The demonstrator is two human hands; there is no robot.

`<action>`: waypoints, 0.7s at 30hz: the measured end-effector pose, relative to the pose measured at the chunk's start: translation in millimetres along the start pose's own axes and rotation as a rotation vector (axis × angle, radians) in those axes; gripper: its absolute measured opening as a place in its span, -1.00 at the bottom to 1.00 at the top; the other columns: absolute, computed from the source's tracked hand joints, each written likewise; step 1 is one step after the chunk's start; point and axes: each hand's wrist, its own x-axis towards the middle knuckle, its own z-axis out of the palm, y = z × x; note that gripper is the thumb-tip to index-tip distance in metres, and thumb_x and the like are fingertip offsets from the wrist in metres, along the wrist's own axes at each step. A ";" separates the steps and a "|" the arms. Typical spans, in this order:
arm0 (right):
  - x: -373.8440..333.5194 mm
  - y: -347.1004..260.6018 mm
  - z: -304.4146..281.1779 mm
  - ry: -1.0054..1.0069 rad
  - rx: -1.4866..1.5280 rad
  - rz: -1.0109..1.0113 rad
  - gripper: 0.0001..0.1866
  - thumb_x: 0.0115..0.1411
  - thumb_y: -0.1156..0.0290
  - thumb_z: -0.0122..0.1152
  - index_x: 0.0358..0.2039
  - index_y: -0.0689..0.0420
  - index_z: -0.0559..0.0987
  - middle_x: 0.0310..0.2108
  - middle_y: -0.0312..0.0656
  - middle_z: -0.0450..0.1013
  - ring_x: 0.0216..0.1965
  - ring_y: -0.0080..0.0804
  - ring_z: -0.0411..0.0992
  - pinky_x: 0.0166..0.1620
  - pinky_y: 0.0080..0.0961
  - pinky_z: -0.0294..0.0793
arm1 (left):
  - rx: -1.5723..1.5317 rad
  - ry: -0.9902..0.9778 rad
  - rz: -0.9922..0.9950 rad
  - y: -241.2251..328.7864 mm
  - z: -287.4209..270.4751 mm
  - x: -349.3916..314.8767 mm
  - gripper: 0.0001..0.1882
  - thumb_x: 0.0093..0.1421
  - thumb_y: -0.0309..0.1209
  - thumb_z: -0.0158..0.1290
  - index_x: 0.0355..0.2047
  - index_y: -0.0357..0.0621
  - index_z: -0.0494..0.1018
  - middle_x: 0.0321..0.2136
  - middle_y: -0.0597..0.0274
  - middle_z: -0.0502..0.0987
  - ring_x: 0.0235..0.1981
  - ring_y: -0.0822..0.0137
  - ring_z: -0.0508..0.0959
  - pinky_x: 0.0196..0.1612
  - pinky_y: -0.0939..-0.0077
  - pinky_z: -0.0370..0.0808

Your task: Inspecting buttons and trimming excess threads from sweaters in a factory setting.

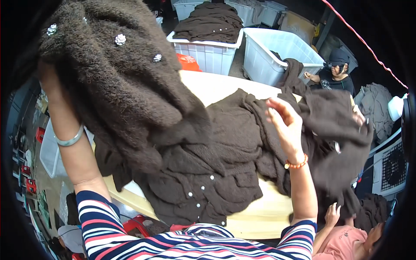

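A fuzzy dark brown cardigan (125,82) with sparkling flower-like buttons is raised at the upper left, its lower part hanging over the table. My left hand (47,77) holds it up from beneath; the cloth hides the fingers. My right hand (287,125) is in the air over the table's right half, empty, fingers loosely bent and thumb apart. Below both hands, a heap of brown knit garments (221,151) covers much of the pale table (255,216). One of them, near my body, shows a row of shiny buttons (198,193).
Behind the table, one white bin (208,54) is piled with brown garments, and another bin (277,52) has cloth over its rim. A person in a dark cap (340,65) is at the right. Another in pink (342,242) handles brown cloth (342,160) at the lower right.
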 end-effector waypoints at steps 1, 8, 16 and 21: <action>-2.9 17.6 0.8 0.023 0.018 0.049 -0.68 0.29 0.51 0.15 0.06 0.21 0.52 -0.08 -0.23 0.53 -0.19 -0.54 0.51 -0.16 -0.60 0.53 | -0.128 -0.051 0.024 -17.5 2.6 8.2 -0.51 0.30 -0.28 0.01 0.18 -0.26 0.34 0.20 0.12 0.38 0.17 0.23 0.41 0.24 0.34 0.32; -34.6 100.2 11.0 0.163 0.078 0.322 -0.68 0.30 0.47 0.18 0.04 0.27 0.51 -0.12 -0.21 0.54 -0.24 -0.55 0.52 -0.21 -0.63 0.54 | -1.097 -0.736 0.009 -38.6 86.1 2.1 -0.35 0.32 -0.12 0.03 0.24 -0.36 0.20 0.18 -0.03 0.34 0.16 0.14 0.43 0.29 0.22 0.35; -43.2 133.0 22.0 0.239 0.019 0.401 -0.71 0.31 0.51 0.13 0.03 0.28 0.51 -0.13 -0.18 0.54 -0.30 -0.53 0.54 -0.26 -0.61 0.56 | -0.861 -0.404 -0.318 -187.3 193.1 -7.0 -0.24 0.17 -0.17 0.23 0.25 -0.30 0.19 0.21 -0.04 0.31 0.19 0.13 0.40 0.26 0.22 0.40; -57.5 149.9 29.5 0.255 -0.033 0.473 -0.74 0.31 0.52 0.12 0.00 0.29 0.52 -0.16 -0.18 0.55 -0.33 -0.53 0.54 -0.29 -0.61 0.57 | 0.015 -0.496 -0.636 -252.6 327.8 -72.8 0.15 -0.09 -0.05 0.35 0.39 -0.17 -0.06 0.29 -0.10 0.20 0.32 0.01 0.19 0.29 0.09 0.20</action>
